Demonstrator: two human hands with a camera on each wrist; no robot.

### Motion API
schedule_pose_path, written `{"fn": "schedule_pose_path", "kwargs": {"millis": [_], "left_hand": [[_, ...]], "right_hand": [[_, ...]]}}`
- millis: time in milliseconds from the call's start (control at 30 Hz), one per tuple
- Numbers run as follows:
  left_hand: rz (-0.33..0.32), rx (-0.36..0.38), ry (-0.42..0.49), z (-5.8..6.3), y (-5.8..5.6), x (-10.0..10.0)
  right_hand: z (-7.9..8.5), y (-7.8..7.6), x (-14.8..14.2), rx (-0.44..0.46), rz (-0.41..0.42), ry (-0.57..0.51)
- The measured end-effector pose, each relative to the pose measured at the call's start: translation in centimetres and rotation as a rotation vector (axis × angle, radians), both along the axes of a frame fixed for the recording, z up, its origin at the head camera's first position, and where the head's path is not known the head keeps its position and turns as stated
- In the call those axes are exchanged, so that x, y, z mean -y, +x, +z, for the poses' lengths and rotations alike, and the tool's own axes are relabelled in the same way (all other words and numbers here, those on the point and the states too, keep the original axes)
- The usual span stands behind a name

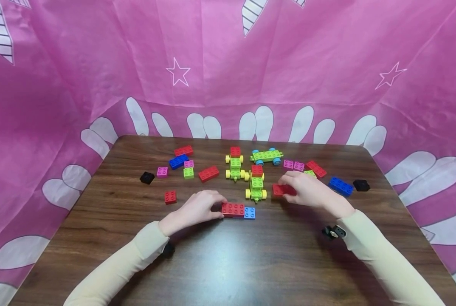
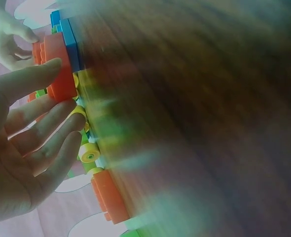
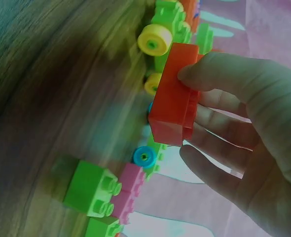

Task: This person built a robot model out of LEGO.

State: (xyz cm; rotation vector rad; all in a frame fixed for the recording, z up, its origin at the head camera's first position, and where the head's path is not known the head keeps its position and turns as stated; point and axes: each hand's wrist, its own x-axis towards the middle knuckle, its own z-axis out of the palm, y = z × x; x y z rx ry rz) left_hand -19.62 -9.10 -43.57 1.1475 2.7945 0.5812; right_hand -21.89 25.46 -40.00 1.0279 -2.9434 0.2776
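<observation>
My left hand (image 1: 198, 209) grips the left end of a red eight-stud brick (image 1: 233, 210), thumb on its near side. The red brick sits on a light blue brick (image 1: 249, 213) whose studs show at the right end; its full length is hidden. Between thumb and fingers, my right hand (image 1: 306, 188) pinches another red brick (image 1: 283, 190). The right wrist view shows this red brick (image 3: 172, 96) in the grip, its studs towards the fingers. Just behind the hands stand two green wheeled bases with yellow wheels, the nearer car (image 1: 256, 187) and the farther car (image 1: 235, 166), each bearing a red brick.
A green base with blue wheels (image 1: 267, 156) stands at the back. Loose bricks lie to the left, including a red brick (image 1: 209, 173) and a black brick (image 1: 147, 177). On the right are pink bricks (image 1: 294, 165), a blue brick (image 1: 340, 186) and a black brick (image 1: 361, 185).
</observation>
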Motion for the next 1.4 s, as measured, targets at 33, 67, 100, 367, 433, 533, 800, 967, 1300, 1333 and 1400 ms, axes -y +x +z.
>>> {"fn": "schedule_pose_path", "kwargs": {"millis": [33,67,100,367,433,533,800,967,1300,1333,1400], "left_hand": [[0.000,-0.002,0.000,0.0,0.0,0.0],[0.001,-0.003,-0.002,0.0,0.0,0.0],[-0.002,-0.008,-0.002,0.0,0.0,0.0],[-0.002,-0.007,-0.007,0.0,0.0,0.1],[0.000,-0.001,-0.005,0.1,0.0,0.1],[-0.002,-0.005,-0.006,0.2,0.1,0.2],[-0.016,-0.024,0.021,0.2,0.2,0.2],[-0.011,-0.027,0.024,0.1,0.2,0.3],[0.008,0.008,-0.002,0.3,0.1,0.3],[0.008,0.010,-0.001,0.3,0.1,0.2],[0.007,0.014,0.000,0.2,0.0,0.2]], "right_hand": [[0.1,0.2,0.1,-0.011,0.008,-0.003],[0.2,0.4,0.2,-0.021,0.014,-0.006],[0.3,0.5,0.4,-0.026,0.019,-0.009],[1.1,1.9,1.9,-0.055,0.079,-0.028],[1.1,2.2,2.3,-0.058,0.092,-0.030],[0.7,2.5,2.8,-0.066,0.107,-0.028],[-0.4,3.2,4.2,-0.023,0.133,-0.031],[-1.0,3.4,4.8,0.021,0.134,-0.045],[-2.0,3.3,5.8,0.004,0.149,-0.070],[-2.1,3.3,5.8,0.005,0.149,-0.070],[-2.1,3.3,5.9,0.007,0.146,-0.067]]}}
